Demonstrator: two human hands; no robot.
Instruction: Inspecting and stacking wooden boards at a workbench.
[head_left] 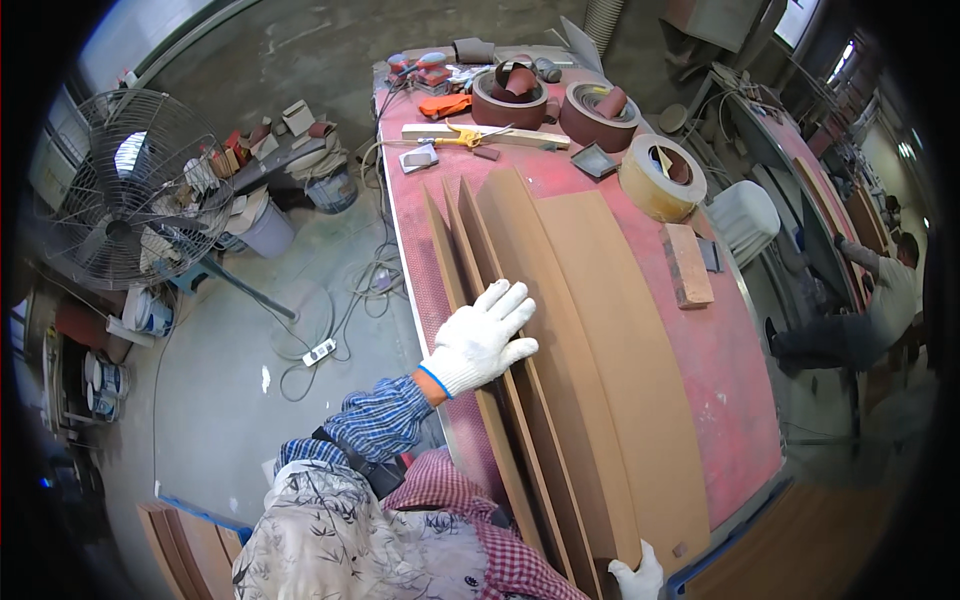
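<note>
shows at least three thin, smooth brown boards (466,240), on edge on the pink table (735,420), beside one broad panel (650,390). rests the knit-gloved left hand (483,335) on them, splayed and gripping nothing; has the right hand (637,575) at the near end, cannot tell its grip. farther out, includes two brown abrasive rolls (490,108), one tan roll (640,190), one rectangular block (686,268).

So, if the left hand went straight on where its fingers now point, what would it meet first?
The left hand would probably meet the wide brown board directly ahead, though it might pass above it; depth is unclear.
</note>
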